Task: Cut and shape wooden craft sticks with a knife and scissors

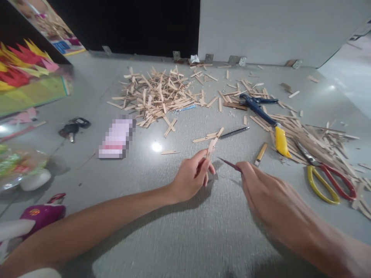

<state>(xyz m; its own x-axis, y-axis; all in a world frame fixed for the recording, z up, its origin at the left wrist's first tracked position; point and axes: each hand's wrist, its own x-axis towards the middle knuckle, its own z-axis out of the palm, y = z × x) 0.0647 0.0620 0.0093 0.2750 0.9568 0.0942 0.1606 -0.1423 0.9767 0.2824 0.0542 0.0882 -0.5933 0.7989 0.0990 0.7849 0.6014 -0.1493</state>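
My left hand (193,175) pinches a small wooden craft stick piece (211,145) upright between thumb and fingers. In my right hand (261,185) is a thin, dark, pointed tool (228,163); its handle is hidden in the fist, and its exact kind does not show. The tip points left, apart from the piece. Just beyond my left hand, short craft sticks (207,137) lie crossed beside a dark pen-like stick (234,132). A single split stick (170,152) is to the left of them. A yellow cutter (261,154) lies close past my right hand.
A heap of craft sticks (158,90) covers the back middle. More stick scraps (301,133), blue-and-yellow pliers-like tool (261,112) and scissors (323,181) lie right. At left are a blurred phone-like slab (116,137), keys (71,130) and a purple glue gun-like object (43,216).
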